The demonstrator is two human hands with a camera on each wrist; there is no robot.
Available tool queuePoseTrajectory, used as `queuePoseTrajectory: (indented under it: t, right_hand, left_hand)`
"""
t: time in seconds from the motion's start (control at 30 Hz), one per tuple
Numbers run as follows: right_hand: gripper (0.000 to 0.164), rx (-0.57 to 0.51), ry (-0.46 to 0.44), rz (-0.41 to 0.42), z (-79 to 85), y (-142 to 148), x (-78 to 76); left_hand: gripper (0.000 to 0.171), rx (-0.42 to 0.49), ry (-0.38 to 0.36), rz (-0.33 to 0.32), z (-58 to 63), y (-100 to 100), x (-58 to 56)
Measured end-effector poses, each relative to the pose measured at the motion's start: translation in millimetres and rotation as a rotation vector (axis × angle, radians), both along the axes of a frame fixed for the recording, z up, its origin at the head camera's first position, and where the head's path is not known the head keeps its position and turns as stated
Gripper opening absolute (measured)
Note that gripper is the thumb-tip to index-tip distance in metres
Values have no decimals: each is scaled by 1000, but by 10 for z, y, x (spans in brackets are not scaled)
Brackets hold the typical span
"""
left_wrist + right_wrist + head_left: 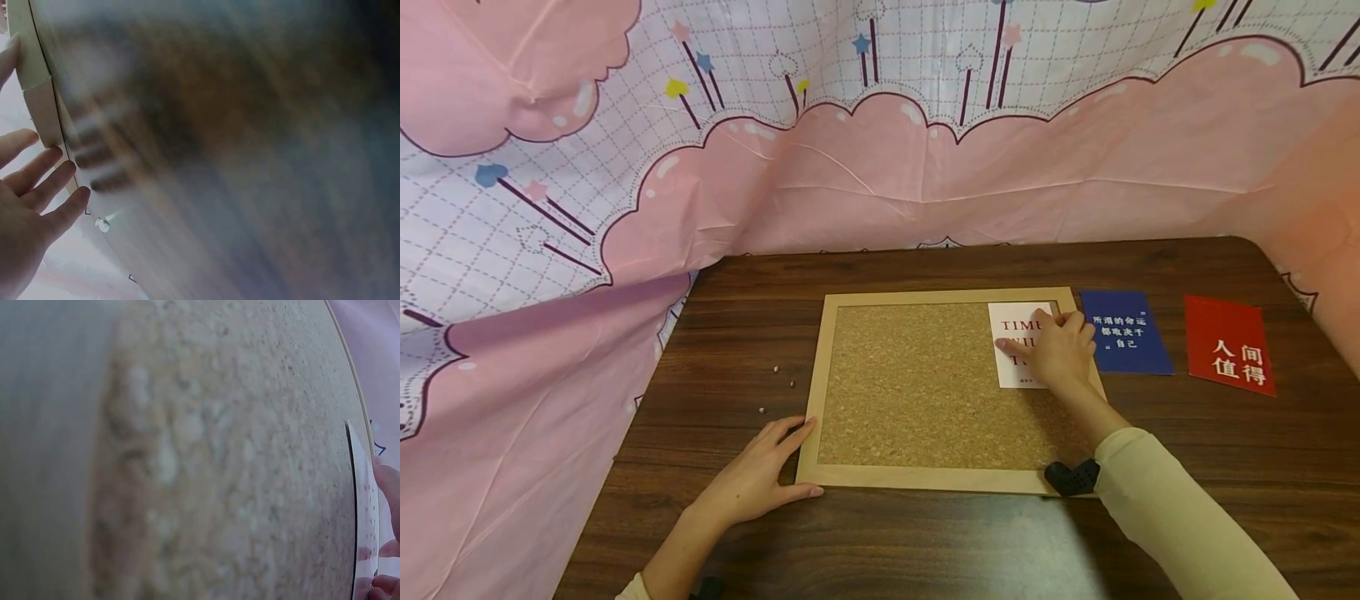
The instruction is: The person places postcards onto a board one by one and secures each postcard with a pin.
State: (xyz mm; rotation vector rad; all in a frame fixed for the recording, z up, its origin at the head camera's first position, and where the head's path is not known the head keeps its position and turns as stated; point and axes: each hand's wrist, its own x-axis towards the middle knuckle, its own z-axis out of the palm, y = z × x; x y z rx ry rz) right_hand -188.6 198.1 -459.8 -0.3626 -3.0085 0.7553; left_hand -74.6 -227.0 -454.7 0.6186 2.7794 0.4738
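Observation:
A cork board (902,392) with a light wooden frame lies on the dark table. On its upper right part is a white card (1011,371) with red lettering, partly covered by my right hand (1062,350). Thumb and index finger of that hand are spread on the card's face, the other fingers bent. In the right wrist view the white card (364,506) appears edge-on at the cork, with fingertips on its face. My left hand (758,475) rests at the board's lower left corner, fingers extended along the frame's left side and thumb at the bottom edge.
Right of the board lie a blue card (1123,350) with white writing and a red card (1225,329). Several tiny pin-like pieces (792,384) are scattered left of the frame. A pink patterned cloth (925,167) hangs behind the table (760,283).

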Motion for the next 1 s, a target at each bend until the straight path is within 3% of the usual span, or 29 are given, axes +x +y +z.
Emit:
queuePoseTrajectory:
  t: [0.23,0.67,1.0]
  right_hand:
    - [85,-25,20,9,93,20,29]
    - [86,-67,70,75,448,68,67]
    - [73,-21,192,151,613,211,157]
  left_hand:
    - [94,4,2,-4,-1,-1,2]
    - [94,14,24,-11,-5,-10,12]
    - [94,21,78,-26,47,-50,-2]
